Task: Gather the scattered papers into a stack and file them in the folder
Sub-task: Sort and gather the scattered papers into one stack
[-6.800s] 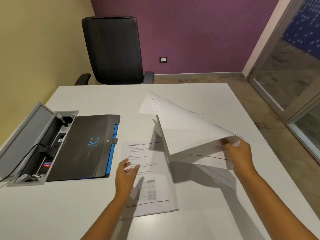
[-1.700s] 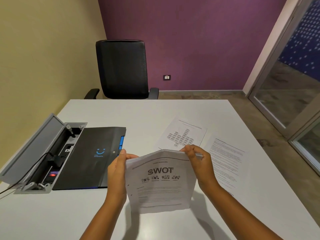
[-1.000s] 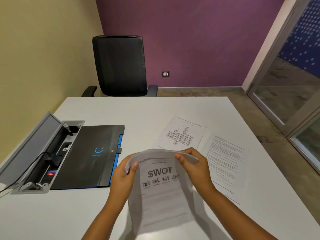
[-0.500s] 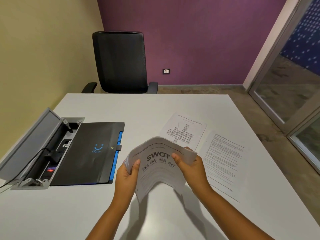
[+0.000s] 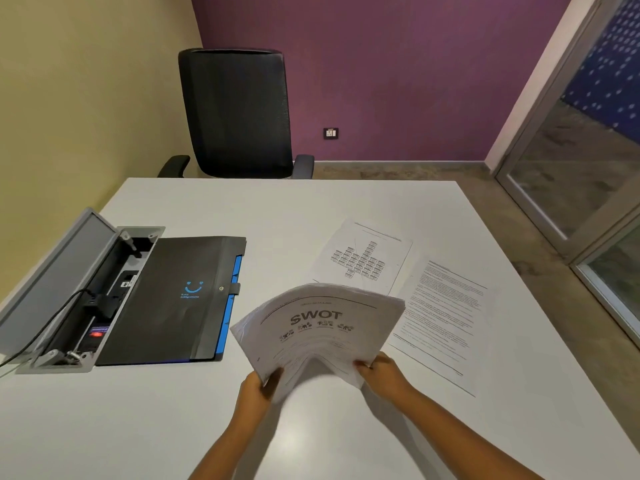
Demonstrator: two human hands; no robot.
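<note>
I hold a stack of papers [image 5: 322, 327] above the white table [image 5: 242, 209], its top sheet headed SWOT. The stack arches upward and fans away from me. My left hand [image 5: 258, 388] grips its near left corner, and my right hand [image 5: 382, 374] grips its near right corner. Two loose sheets lie flat on the table to the right: one with a diagram [image 5: 363, 259] and one full of text [image 5: 446, 317]. The closed black folder [image 5: 173, 299], with a blue smile logo and blue edge, lies to the left of the stack.
An open grey cable box [image 5: 69, 289] with plugs and a black cord sits in the table at the left, touching the folder. A black office chair [image 5: 239, 112] stands at the far edge. Glass doors [image 5: 588, 161] are on the right.
The stack has tipped from upright to fanned away from me and bowed upward. Both hands have slid from its top edge down to its near corners.
</note>
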